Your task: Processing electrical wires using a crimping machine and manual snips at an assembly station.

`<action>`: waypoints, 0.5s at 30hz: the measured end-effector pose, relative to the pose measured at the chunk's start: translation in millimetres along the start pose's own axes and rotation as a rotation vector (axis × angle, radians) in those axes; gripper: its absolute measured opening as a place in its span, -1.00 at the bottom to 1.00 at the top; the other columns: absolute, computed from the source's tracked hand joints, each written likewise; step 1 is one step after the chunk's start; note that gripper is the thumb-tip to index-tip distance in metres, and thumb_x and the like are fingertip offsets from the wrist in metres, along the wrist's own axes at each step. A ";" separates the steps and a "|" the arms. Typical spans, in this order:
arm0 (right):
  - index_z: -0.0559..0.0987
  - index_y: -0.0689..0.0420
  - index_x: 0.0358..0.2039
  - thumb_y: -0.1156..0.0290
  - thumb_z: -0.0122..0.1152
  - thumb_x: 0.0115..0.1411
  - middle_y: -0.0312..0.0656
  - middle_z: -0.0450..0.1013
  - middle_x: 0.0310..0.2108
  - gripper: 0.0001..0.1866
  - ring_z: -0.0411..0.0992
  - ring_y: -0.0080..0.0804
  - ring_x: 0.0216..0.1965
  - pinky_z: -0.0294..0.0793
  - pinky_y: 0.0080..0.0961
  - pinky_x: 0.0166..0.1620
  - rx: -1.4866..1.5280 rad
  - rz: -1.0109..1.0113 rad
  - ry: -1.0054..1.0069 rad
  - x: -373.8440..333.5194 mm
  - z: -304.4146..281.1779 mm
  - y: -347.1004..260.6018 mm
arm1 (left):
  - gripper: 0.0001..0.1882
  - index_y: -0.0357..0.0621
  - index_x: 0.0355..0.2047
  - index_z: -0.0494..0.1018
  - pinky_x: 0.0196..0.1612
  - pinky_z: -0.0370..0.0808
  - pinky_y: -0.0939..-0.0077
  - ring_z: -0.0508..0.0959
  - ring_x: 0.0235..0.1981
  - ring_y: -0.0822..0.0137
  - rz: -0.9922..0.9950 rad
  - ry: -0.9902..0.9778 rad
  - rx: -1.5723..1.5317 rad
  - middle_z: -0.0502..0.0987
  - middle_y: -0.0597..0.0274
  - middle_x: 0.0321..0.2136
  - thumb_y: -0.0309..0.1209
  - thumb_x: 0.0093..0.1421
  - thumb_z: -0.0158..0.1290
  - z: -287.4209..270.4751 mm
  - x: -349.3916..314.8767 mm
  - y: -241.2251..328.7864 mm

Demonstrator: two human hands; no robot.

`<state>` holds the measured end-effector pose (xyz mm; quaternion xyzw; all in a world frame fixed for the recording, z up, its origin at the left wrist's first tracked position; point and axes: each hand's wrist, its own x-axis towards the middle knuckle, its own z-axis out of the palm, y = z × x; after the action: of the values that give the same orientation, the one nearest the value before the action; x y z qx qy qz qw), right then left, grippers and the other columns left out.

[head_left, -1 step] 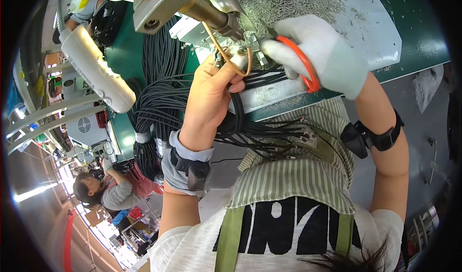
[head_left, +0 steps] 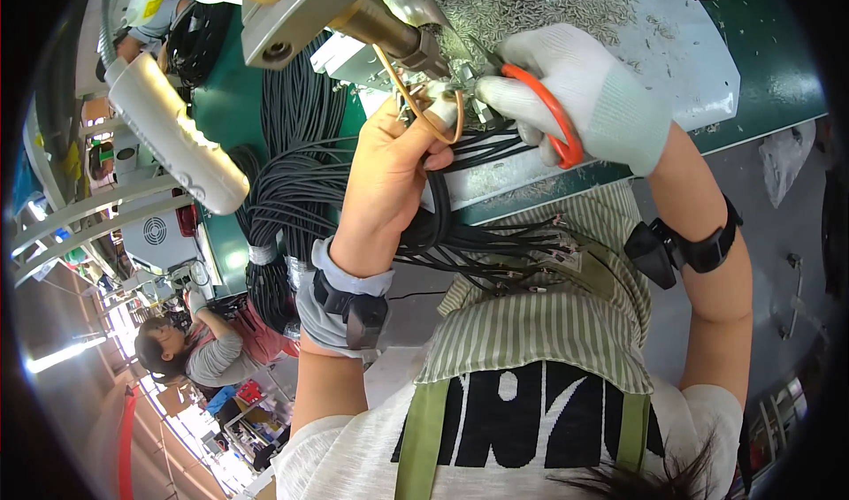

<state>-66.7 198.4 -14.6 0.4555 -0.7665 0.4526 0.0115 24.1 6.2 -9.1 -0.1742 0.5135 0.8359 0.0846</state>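
Observation:
My left hand [head_left: 386, 168], bare with a white covering at a fingertip, pinches a black cable [head_left: 437, 206] below the machine's metal head [head_left: 423, 55]. The cable's end is hidden among fingers and small metal parts. A bent copper-coloured tube [head_left: 459, 120] loops in front of these fingertips. My right hand [head_left: 575, 93] wears a white knitted glove. Its fingers close round red-handled scissors [head_left: 550, 102], with a thin grey point showing toward the machine. The gloved fingertips are beside a small metal block [head_left: 478, 106] under the head.
Small silvery offcuts [head_left: 566, 9] cover part of the white board [head_left: 681, 58]. Bundled black cables [head_left: 296, 182] lie on the green table [head_left: 221, 111] at left. More cable ends rest on my striped apron [head_left: 548, 323]. A lamp [head_left: 177, 133] hangs at left. Another person [head_left: 212, 350] sits beyond.
My right hand and the red-handled scissors have shifted slightly up and left. My left hand stays nearly in place, still pinching the cable.

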 end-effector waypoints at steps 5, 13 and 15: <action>0.50 0.25 -0.67 0.29 0.13 0.10 -0.16 0.40 -0.75 -0.68 0.42 -0.38 -0.74 0.39 -0.52 -0.64 0.555 0.609 -0.237 19.2 -3.8 2.3 | -0.86 -0.24 -0.30 0.38 -0.59 0.20 0.72 0.27 -0.62 0.62 0.034 -0.044 0.231 0.38 0.40 -0.57 -0.53 0.13 0.08 -4.5 14.5 11.9; 0.39 0.28 -0.62 0.31 0.13 0.13 -0.20 0.31 -0.80 -0.68 0.32 -0.49 -0.83 0.25 -0.58 -0.75 0.637 0.579 -0.197 18.4 -1.9 3.2 | -0.82 -0.27 -0.43 0.43 -0.56 0.31 0.71 0.36 -0.58 0.64 0.245 -0.025 0.588 0.46 0.39 -0.55 -0.48 0.02 0.19 6.8 19.5 18.2; 0.39 0.28 -0.62 0.32 0.13 0.13 -0.20 0.31 -0.81 -0.68 0.32 -0.49 -0.83 0.25 -0.58 -0.75 0.604 0.597 -0.197 19.1 -2.9 2.1 | -0.82 -0.27 -0.44 0.44 -0.54 0.34 0.71 0.38 -0.56 0.64 0.233 -0.034 0.637 0.46 0.39 -0.53 -0.47 0.00 0.21 7.7 18.3 18.6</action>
<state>-80.5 187.7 -6.1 0.2378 -0.6954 0.5941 -0.3270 -0.3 3.9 2.6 -0.0653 0.7640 0.6402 0.0475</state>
